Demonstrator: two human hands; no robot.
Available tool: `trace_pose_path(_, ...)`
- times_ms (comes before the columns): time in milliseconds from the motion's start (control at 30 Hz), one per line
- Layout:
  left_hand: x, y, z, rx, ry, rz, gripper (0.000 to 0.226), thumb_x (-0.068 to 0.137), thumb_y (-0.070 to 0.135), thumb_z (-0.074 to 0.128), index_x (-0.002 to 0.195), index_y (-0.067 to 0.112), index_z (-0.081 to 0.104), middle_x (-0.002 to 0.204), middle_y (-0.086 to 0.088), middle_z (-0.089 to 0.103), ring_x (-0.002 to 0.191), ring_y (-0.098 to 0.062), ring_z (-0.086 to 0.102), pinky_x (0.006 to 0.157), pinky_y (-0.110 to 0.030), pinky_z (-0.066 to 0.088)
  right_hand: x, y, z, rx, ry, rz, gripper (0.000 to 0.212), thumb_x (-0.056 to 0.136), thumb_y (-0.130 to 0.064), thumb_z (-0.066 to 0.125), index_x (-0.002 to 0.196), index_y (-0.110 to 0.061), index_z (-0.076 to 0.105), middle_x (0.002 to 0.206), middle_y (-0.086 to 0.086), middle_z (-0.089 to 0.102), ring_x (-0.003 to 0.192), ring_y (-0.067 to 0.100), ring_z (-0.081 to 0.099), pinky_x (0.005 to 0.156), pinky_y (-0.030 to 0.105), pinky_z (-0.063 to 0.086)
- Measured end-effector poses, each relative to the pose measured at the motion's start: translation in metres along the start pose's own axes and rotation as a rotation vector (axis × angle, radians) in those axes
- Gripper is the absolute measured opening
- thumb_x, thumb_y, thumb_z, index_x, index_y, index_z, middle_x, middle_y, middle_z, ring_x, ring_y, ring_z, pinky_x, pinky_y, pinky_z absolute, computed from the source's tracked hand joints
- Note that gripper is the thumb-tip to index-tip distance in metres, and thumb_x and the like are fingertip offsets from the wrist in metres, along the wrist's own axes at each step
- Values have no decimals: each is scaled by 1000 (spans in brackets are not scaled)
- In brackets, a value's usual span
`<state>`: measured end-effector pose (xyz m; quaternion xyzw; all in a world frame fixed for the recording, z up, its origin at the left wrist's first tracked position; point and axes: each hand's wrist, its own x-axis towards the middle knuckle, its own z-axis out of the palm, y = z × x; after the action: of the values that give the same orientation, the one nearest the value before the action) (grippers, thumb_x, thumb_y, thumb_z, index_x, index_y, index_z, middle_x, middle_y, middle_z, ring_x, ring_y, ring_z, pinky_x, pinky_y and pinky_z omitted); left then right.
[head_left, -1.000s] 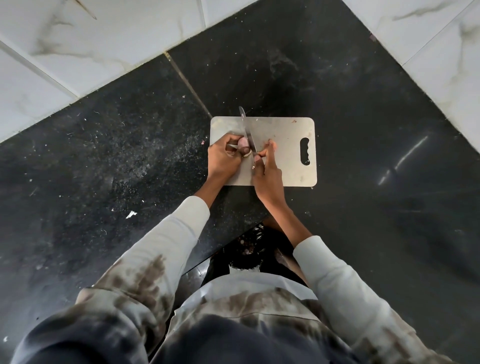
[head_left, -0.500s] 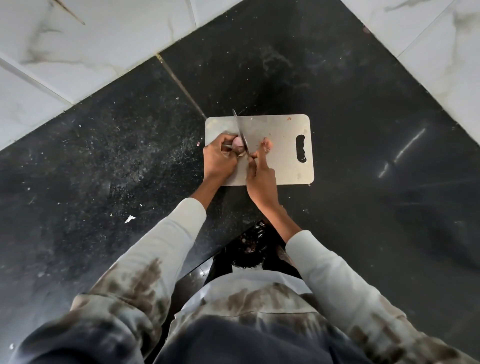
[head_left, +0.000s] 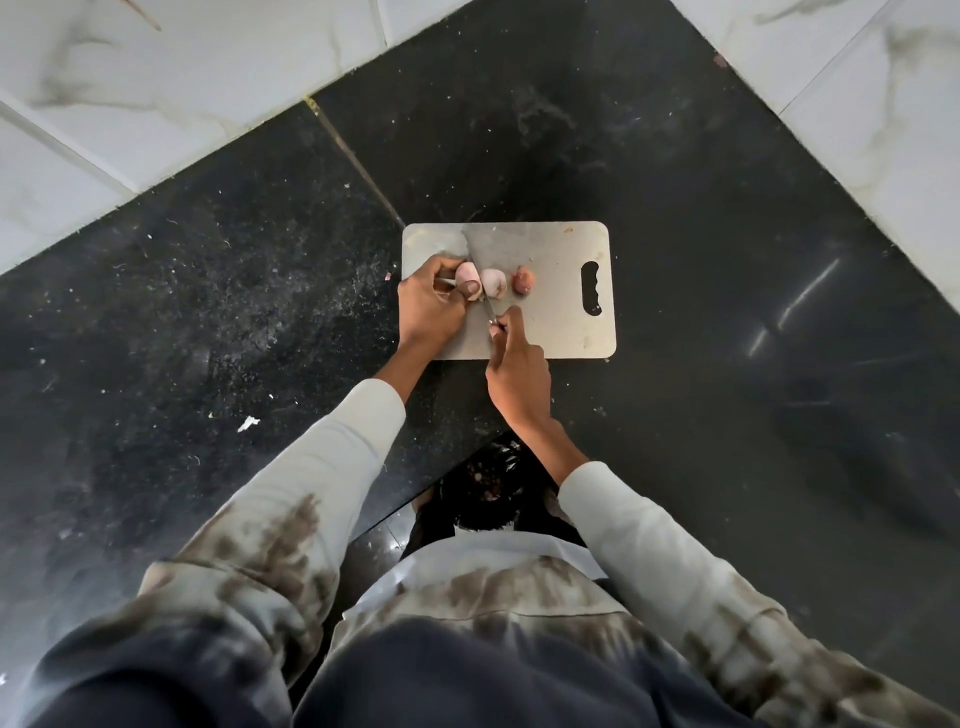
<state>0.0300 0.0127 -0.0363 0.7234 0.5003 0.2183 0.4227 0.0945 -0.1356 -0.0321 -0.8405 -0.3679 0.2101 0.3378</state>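
Note:
A steel cutting board (head_left: 561, 312) lies on the black stone counter. On it are three pinkish onion pieces: one (head_left: 466, 271) pinched by my left hand (head_left: 431, 306), a second (head_left: 493, 283) just right of the knife blade (head_left: 475, 260), and a third (head_left: 523, 279) lying free further right. My right hand (head_left: 517, 369) grips the knife handle at the board's near edge. The blade runs away from me between the first two pieces.
The black counter (head_left: 727, 260) carries white specks and a small white scrap (head_left: 248, 423) at the left. White marble tiles (head_left: 156, 78) border it at the far left and far right. The board's handle slot (head_left: 591, 287) faces right.
The onion now lies split, with pieces spread to the right of the blade. My right hand has drawn back toward me along the knife.

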Motion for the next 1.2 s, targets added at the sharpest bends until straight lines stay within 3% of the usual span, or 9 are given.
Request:
trace_pose_path(233, -3, 4, 0, -43, -16, -44, 27, 93, 16, 81, 118, 17, 73, 103, 12, 73, 99, -6, 70, 88, -24, 60, -11, -6, -4, -87, 12, 8, 19, 110, -21, 41, 130, -22, 40, 94, 4, 76, 71, 35, 71, 57, 44, 56)
trace_pose_path(367, -6, 9, 1, -30, 11, -64, 26, 94, 12, 79, 117, 18, 71, 105, 10, 72, 99, -7, 69, 88, -22, 58, -24, -6, -9, -108, -8, 29, 15, 111, -23, 41, 125, -22, 40, 99, 4, 76, 76, 33, 71, 65, 46, 56)
trace_pose_path(500, -5, 16, 3, -5, 16, -76, 26, 96, 15, 78, 122, 15, 71, 114, 3, 75, 103, -8, 67, 87, -17, 53, -33, -1, -16, -142, 19, 13, 13, 111, -22, 42, 123, -18, 44, 86, 3, 72, 69, 28, 68, 59, 37, 48)
trace_pose_path(600, -5, 19, 4, -12, 12, -94, 30, 98, 17, 77, 126, 14, 68, 119, 2, 73, 104, -8, 66, 88, -20, 53, -39, 6, -19, -184, 18, 6, 13, 112, -23, 41, 124, -19, 43, 74, -5, 62, 63, 21, 63, 58, 38, 52)
trace_pose_path(767, -8, 19, 2, -20, -1, -89, 35, 97, 23, 78, 129, 14, 65, 120, 4, 71, 103, -8, 64, 77, -7, 44, -33, 7, -26, -40, 7, 32, 9, 111, -21, 44, 120, -21, 43, 84, -1, 68, 64, 17, 64, 58, 34, 49)
trace_pose_path(900, -15, 15, -1, 21, 10, -49, 40, 95, 39, 76, 129, 22, 63, 124, 4, 71, 106, -14, 67, 83, -27, 55, -20, 2, -29, 98, 16, 67, 7, 112, -26, 43, 118, -23, 43, 67, -5, 59, 50, 8, 50, 55, 31, 41)
trace_pose_path(1033, -17, 19, -3, 156, -1, -178, 58, 91, 65, 69, 129, 23, 56, 114, 5, 69, 95, -17, 65, 76, -32, 48, -10, -7, -27, 183, 15, 87, 12, 112, -29, 41, 120, -22, 45, 63, 0, 59, 45, 11, 50, 49, 27, 36)
trace_pose_path(1200, -18, 23, -5, 184, -32, -215, 52, 103, 63, 52, 139, 25, 51, 119, -7, 73, 103, -30, 70, 83, -39, 55, -4, -15, -20, 301, -9, 103, 21, 111, -31, 42, 131, -27, 48, 76, 17, 66, 56, 21, 56, 54, 40, 46)
